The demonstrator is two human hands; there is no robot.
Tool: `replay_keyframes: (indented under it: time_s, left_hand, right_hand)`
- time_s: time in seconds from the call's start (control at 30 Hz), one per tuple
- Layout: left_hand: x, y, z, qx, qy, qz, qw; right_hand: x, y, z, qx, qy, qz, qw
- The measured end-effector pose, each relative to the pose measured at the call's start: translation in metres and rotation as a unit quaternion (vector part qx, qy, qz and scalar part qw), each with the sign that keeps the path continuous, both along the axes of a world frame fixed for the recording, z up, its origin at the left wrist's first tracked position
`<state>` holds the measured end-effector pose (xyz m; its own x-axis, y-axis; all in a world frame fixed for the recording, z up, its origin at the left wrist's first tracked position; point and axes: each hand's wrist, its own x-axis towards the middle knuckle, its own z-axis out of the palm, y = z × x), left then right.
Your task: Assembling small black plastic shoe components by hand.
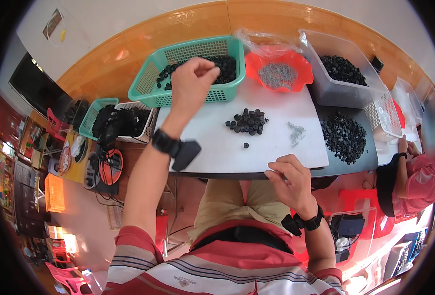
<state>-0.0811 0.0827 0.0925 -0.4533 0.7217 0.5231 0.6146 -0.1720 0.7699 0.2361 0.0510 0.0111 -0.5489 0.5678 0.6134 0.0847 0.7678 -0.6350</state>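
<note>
My left hand (pixel 192 82) is raised over the green mesh basket (pixel 224 92), which holds many small black parts (pixel 224 66). Its thumb and fingers are pinched together; anything between them is too small to make out. By the table's front edge, my right hand (pixel 293 186) has its fingers curled in toward the thumb, and I cannot see what they hold, if anything. Between the hands, a heap of small black cylindrical parts (pixel 248 122) lies on the white sheet (pixel 202 152). A single black part (pixel 246 145) sits in front of it. Thin metal pins (pixel 296 133) lie scattered to the right.
A red scalloped bowl (pixel 303 78) of metal pins stands beside the basket. Further right are a clear bin (pixel 335 96) of black parts and a loose black pile (pixel 345 137). Another person (pixel 419 184) sits at the right. Smaller baskets (pixel 98 105) stand at the left.
</note>
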Motion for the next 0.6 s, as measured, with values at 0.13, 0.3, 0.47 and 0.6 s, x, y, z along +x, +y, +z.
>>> replay_keyframes:
  time_s: [0.13,0.3,0.47,0.6]
  left_hand:
    - [-0.033,0.015,0.000,-0.053,0.134,0.076,0.987]
    - [-0.013,-0.013,-0.032,0.025,0.110,0.041,0.993]
    - [0.035,-0.060,-0.064,-0.015,0.138,-0.031,0.990]
    - [0.067,-0.076,-0.090,-0.027,0.172,-0.113,0.978]
  right_hand:
    - [-0.001,-0.002,0.001,0.010,0.005,-0.008,1.000]
    - [0.006,0.005,-0.005,-0.007,0.011,-0.027,1.000]
    - [0.003,0.012,-0.004,-0.040,-0.009,-0.047,0.998]
    - [-0.003,0.014,-0.007,-0.047,-0.008,-0.039,0.998]
